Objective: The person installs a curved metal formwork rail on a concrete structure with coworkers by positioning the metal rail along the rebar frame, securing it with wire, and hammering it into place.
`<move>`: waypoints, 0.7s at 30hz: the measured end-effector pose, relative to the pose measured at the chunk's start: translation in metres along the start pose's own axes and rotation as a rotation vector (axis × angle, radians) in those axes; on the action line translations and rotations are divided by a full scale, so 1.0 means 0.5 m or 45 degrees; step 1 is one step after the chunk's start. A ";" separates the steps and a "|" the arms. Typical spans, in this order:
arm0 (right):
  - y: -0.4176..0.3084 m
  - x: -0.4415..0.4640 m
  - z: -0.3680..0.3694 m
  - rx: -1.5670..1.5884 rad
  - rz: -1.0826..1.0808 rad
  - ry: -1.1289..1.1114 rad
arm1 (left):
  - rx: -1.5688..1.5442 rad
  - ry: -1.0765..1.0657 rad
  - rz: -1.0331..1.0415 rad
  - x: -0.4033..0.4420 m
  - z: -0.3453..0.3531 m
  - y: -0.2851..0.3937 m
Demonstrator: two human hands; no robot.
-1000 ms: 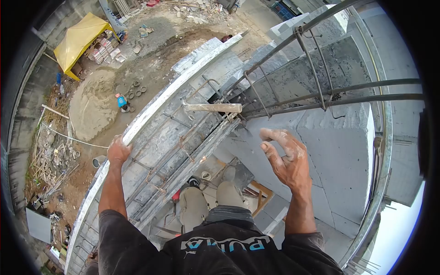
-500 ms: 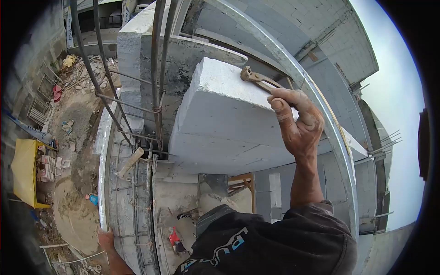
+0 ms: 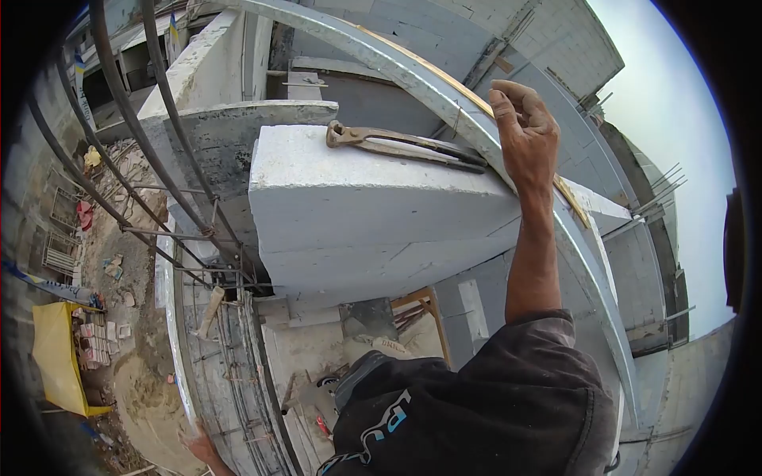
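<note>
My right hand (image 3: 530, 131) is raised beside a long galvanized metal beam (image 3: 413, 79). Its fingers are loosely curled, with the thumb near the index finger, and nothing shows in them. A pair of rusty pincers (image 3: 397, 145) lies on top of the white block wall (image 3: 298, 155), left of that hand and apart from it. At the lower left, my left hand (image 3: 202, 446) grips the shiny metal rail (image 3: 181, 373) along the outer edge; its fingertips are partly hidden.
Vertical steel bars (image 3: 171, 103) rise at the upper left. A hammer (image 3: 210, 312) lies by the rebar cage (image 3: 238, 357). Past the outer edge, the ground lies far below, with a sand pile (image 3: 151, 397) and a yellow tarp (image 3: 55, 357).
My right hand has left the pincers' handles and moved up beside the metal beam. The pincers stay on the wall. The view has shifted, and my left hand appears lower.
</note>
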State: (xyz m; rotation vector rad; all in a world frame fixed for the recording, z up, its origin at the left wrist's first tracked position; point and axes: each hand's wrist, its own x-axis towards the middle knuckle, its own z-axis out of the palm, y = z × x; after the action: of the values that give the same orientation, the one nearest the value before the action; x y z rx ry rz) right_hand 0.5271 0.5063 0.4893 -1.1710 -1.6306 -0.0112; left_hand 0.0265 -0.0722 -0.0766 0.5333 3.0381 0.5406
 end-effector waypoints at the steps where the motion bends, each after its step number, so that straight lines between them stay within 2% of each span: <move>1: 0.000 -0.003 -0.004 -0.005 0.029 -0.026 | -0.047 0.023 0.008 -0.015 -0.006 0.005; 5: 0.022 -0.006 -0.002 -0.030 0.242 -0.086 | -0.096 -0.027 -0.050 -0.059 -0.068 0.078; 8: 0.025 0.002 -0.020 -0.082 0.132 0.022 | -0.129 -0.103 -0.094 -0.096 -0.125 0.150; 11: 0.026 0.012 -0.049 -0.134 0.197 0.079 | -0.175 -0.131 -0.088 -0.126 -0.143 0.180; 14: 0.072 0.023 -0.082 -0.207 0.151 -0.208 | -0.340 -0.121 -0.069 -0.166 -0.161 0.231; 16: 0.072 -0.008 -0.081 -0.584 0.337 -0.239 | -0.309 -0.162 -0.091 -0.190 -0.172 0.264; 21: 0.082 0.003 -0.094 -0.478 0.056 -0.490 | -0.264 -0.217 -0.050 -0.237 -0.176 0.314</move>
State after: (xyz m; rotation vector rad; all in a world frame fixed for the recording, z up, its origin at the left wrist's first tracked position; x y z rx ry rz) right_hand 0.5894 0.5030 0.4889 -1.5684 -1.9966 -0.0703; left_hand 0.1835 -0.0024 0.0533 0.4820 2.7834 0.7553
